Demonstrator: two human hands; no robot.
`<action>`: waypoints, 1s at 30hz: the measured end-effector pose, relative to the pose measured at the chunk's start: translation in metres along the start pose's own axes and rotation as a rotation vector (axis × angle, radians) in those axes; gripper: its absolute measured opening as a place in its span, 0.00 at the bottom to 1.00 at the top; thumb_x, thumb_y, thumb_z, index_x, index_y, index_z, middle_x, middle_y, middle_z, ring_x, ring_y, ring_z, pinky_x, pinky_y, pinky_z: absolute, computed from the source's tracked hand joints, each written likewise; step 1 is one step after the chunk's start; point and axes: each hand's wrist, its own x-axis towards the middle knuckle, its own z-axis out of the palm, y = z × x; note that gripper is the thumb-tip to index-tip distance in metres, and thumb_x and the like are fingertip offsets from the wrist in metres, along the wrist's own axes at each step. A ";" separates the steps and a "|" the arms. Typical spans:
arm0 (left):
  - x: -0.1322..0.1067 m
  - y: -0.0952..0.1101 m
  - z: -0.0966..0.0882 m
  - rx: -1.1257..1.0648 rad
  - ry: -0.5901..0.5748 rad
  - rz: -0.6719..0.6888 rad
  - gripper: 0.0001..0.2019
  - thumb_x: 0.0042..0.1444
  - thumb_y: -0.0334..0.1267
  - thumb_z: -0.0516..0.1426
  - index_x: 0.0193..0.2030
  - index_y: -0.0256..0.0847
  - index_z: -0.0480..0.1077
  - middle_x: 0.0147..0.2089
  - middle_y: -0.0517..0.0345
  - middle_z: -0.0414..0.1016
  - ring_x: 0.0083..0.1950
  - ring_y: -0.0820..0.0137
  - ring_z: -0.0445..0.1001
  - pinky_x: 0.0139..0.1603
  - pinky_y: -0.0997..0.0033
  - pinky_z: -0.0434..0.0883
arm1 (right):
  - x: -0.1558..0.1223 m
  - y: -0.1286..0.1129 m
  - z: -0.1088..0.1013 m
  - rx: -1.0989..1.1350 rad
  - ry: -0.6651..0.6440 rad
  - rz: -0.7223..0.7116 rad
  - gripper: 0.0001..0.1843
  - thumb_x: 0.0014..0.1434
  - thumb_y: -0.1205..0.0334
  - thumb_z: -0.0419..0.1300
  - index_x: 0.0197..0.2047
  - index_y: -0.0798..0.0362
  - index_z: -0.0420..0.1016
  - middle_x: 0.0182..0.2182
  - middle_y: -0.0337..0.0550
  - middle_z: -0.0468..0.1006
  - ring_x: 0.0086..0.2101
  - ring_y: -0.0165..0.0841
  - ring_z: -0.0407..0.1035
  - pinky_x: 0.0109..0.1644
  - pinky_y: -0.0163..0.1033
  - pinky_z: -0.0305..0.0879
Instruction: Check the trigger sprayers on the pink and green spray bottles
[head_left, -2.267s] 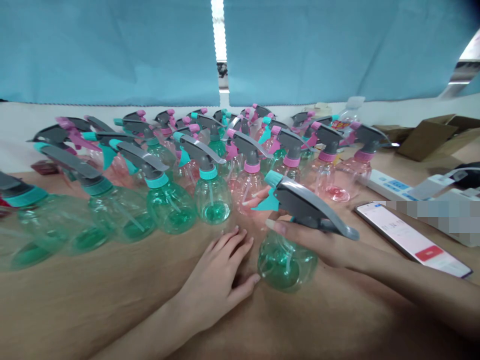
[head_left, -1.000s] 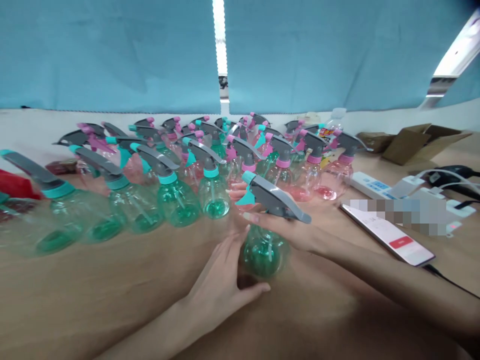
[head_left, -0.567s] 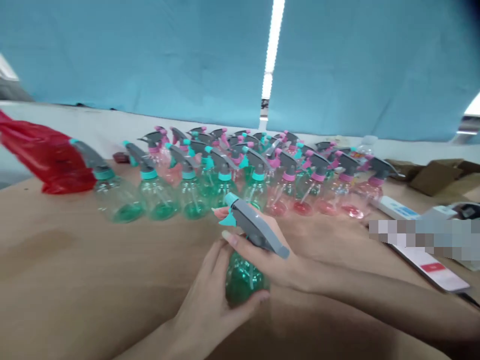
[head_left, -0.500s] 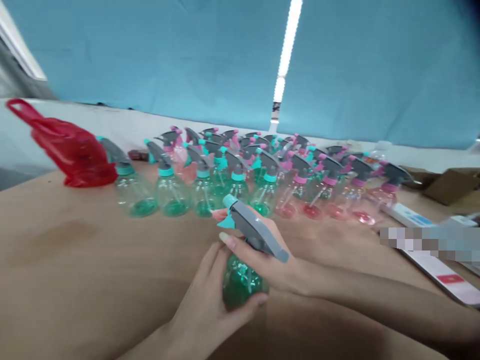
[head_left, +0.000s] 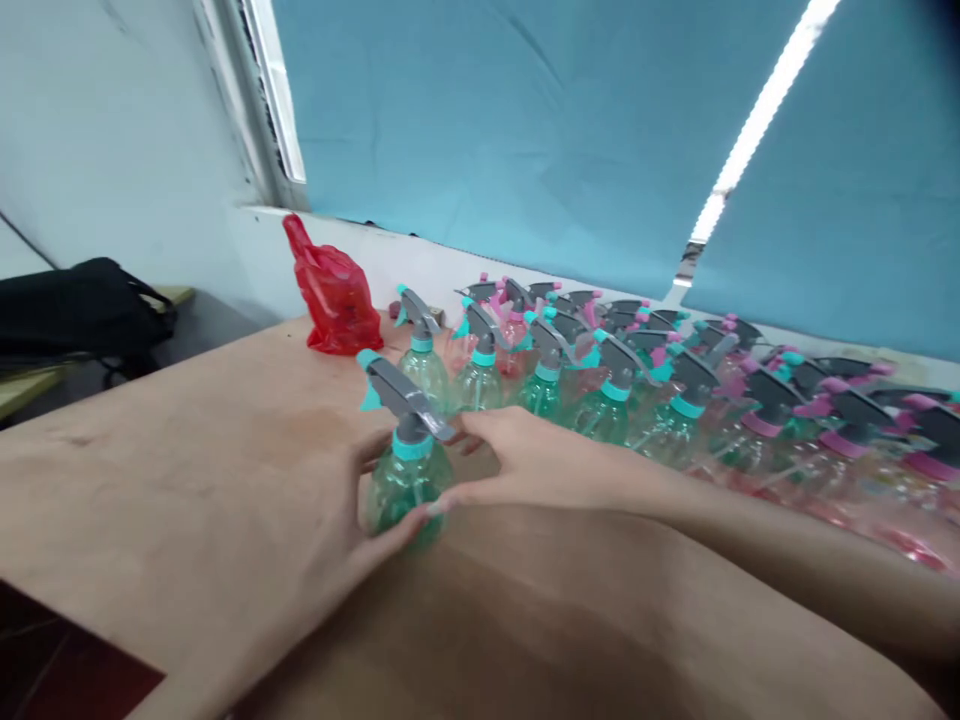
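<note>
A spray bottle (head_left: pixel 409 490) with a clear green body, turquoise collar and grey trigger head stands upright between my hands, low over the table or on it; I cannot tell which. My left hand (head_left: pixel 349 550) wraps round the left side of its body, thumb across the front. On the other side my right hand (head_left: pixel 525 460) grips it, fingers behind near the neck and thumb tip at the front beside the left thumb. The nozzle points to the left. Just behind, a clear green spray bottle (head_left: pixel 478 385) begins a row of similar ones.
Several more spray bottles with turquoise or pink collars (head_left: pixel 761 423) fill the back right. A red plastic bag (head_left: pixel 337 305) stands at the back. The wooden table (head_left: pixel 187 470) ends at the left, with a black bag (head_left: pixel 82 310) beyond it. A blue sheet (head_left: pixel 525 130) covers the wall.
The view has swung left. The bottle has gone left toward the row's left end and is now upright instead of tilted. My right hand has moved from the trigger head down to the body.
</note>
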 end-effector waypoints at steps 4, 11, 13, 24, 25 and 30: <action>0.021 -0.040 -0.023 0.037 0.129 -0.063 0.27 0.52 0.55 0.61 0.55 0.49 0.60 0.54 0.52 0.71 0.55 0.50 0.72 0.55 0.45 0.68 | 0.024 -0.004 -0.019 -0.124 0.094 0.080 0.21 0.58 0.49 0.59 0.48 0.55 0.74 0.44 0.50 0.80 0.42 0.39 0.74 0.45 0.44 0.69; 0.074 -0.080 -0.048 0.093 0.132 -0.079 0.28 0.50 0.56 0.60 0.52 0.43 0.62 0.53 0.48 0.70 0.58 0.52 0.68 0.58 0.48 0.63 | 0.085 -0.005 -0.048 -0.409 0.397 0.064 0.18 0.58 0.53 0.59 0.45 0.57 0.76 0.40 0.50 0.81 0.39 0.41 0.74 0.42 0.43 0.66; 0.088 -0.090 -0.048 0.103 0.154 -0.093 0.28 0.49 0.57 0.59 0.52 0.43 0.62 0.54 0.48 0.69 0.58 0.51 0.67 0.58 0.48 0.63 | 0.100 0.001 -0.048 -0.490 0.436 0.097 0.22 0.57 0.51 0.58 0.48 0.60 0.75 0.43 0.55 0.80 0.43 0.45 0.73 0.44 0.46 0.65; 0.125 -0.121 -0.031 0.047 0.130 -0.120 0.30 0.51 0.51 0.62 0.58 0.42 0.60 0.59 0.47 0.67 0.54 0.54 0.70 0.52 0.54 0.67 | 0.131 0.016 -0.039 -0.491 0.437 0.180 0.30 0.57 0.52 0.59 0.56 0.66 0.66 0.43 0.63 0.78 0.42 0.52 0.73 0.40 0.50 0.66; 0.127 -0.121 -0.029 0.041 0.123 -0.118 0.31 0.51 0.51 0.62 0.58 0.42 0.59 0.58 0.47 0.67 0.54 0.55 0.70 0.52 0.55 0.67 | 0.132 0.017 -0.038 -0.490 0.429 0.186 0.31 0.57 0.52 0.59 0.56 0.66 0.65 0.42 0.63 0.78 0.41 0.52 0.73 0.39 0.50 0.66; 0.128 -0.122 -0.024 0.024 0.119 -0.114 0.32 0.53 0.50 0.61 0.61 0.42 0.57 0.59 0.47 0.66 0.56 0.55 0.69 0.53 0.56 0.67 | 0.140 0.026 -0.034 -0.487 0.377 0.186 0.26 0.57 0.57 0.60 0.53 0.67 0.68 0.38 0.62 0.79 0.39 0.50 0.74 0.36 0.46 0.64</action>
